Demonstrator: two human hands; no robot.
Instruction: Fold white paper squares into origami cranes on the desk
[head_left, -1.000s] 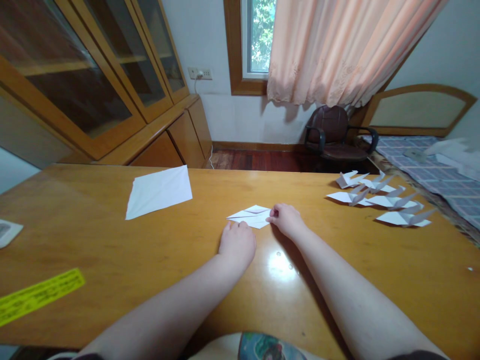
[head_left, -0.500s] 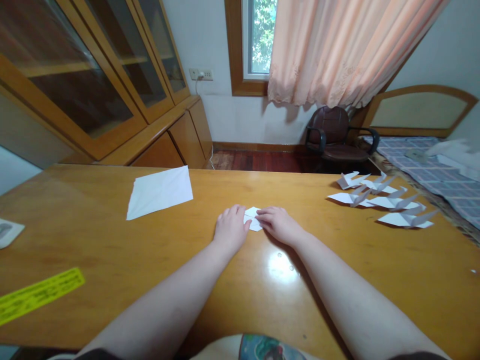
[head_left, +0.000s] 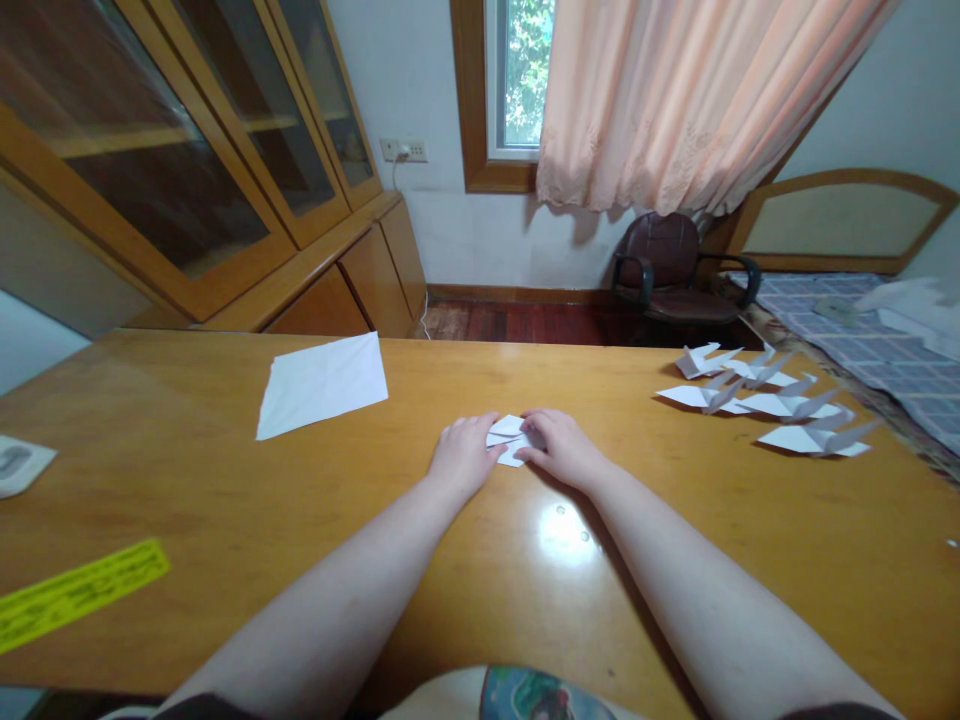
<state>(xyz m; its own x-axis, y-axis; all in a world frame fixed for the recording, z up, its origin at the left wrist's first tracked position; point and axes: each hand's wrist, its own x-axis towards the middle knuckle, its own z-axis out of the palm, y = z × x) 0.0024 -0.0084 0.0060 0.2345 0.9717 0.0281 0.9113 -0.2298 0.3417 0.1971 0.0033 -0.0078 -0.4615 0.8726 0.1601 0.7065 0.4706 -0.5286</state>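
A small piece of folded white paper [head_left: 510, 430] lies on the wooden table between my hands, with a flap along its middle slightly raised. My left hand [head_left: 466, 455] grips its left side, thumb near the lower edge and fingers along the upper one. On the opposite side, my right hand [head_left: 561, 446] is curled with thumb and fingers at the paper's right end. Parts of both ends are hidden under the fingers.
Several folded paper cranes [head_left: 795, 400] stand at the table's right. A flat white sheet [head_left: 324, 386] lies at the back left. Along the left are a yellow printed strip [head_left: 82, 592] and a white object [head_left: 21, 465]. Beyond the table's far edge stands an office chair [head_left: 664, 265].
The right fingers have shifted from lying over the paper to curling around its right end. A flap in the paper's middle now stands a little raised. The left hand has barely moved.
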